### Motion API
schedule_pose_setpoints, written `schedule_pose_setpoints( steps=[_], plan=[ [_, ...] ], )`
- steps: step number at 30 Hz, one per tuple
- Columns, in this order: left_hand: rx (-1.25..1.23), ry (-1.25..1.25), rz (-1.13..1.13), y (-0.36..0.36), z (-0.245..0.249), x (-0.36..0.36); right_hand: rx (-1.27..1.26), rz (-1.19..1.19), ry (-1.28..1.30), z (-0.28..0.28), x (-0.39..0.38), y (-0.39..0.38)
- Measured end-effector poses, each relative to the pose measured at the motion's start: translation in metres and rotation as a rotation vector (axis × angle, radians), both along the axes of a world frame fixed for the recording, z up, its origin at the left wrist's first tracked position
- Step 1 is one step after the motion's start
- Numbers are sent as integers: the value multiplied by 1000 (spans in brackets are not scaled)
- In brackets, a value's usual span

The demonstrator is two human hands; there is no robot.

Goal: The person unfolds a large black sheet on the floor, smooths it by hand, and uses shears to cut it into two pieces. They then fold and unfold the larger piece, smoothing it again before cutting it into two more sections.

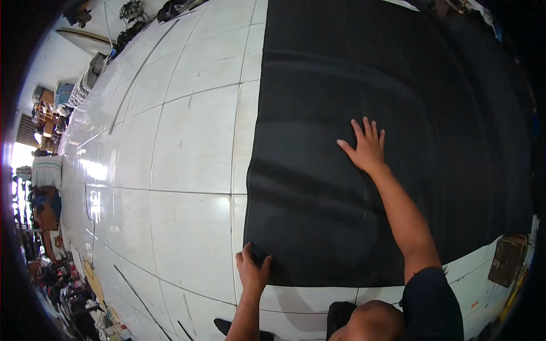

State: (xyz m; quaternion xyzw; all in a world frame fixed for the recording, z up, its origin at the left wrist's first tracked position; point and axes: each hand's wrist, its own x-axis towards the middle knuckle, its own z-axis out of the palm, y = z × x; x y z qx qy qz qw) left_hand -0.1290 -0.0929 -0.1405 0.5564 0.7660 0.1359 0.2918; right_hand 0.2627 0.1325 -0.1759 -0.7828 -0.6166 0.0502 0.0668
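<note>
White floor tiles (187, 142) carry a black sheet (398, 74); left hand (253, 271) grips its near corner, right hand (368, 150) presses flat, open.

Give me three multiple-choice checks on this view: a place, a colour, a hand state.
1. Where is the left hand?
A) at the near left corner of the large black fabric sheet
B) on its far edge
C) raised off it
2. What colour is the glossy tiled floor?
A) brown
B) white
C) green
3. How does the right hand lie?
A) fisted
B) pinching a fold
C) flat, fingers spread
Key: 1 A, it rests at the corner beside the tiles; 2 B, the tiles shine white; 3 C, palm down on the sheet.
</note>
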Motion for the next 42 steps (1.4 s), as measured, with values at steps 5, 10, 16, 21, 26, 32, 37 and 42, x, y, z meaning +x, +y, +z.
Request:
schedule_pose_setpoints(
  steps=[5,10,16,21,26,32,37,42],
  plan=[
    [-18,77,-102,-13,12,8,11,10,-20,-14,1,-1],
    [147,104,-55,-15,-3,5,-76,47,-12,-1,16,22],
    [11,189,101,4,6,6,-8,22,15,-10,-2,-36],
    [-71,32,100,3,3,0,-52,-24,36,0,-13,-48],
    [-183,-189,167,5,-9,-13,-62,-65,39,11,-9,-38],
    [-120,-275,115,-18,-15,-19,7,-46,-1,13,-7,4],
    [-109,-213,141,-34,-3,-12,-63,-72,-11,1,-4,43],
    [3,-431,99,-59,-16,-32,-53,-75,-28,-9,-9,39]
  ],
)
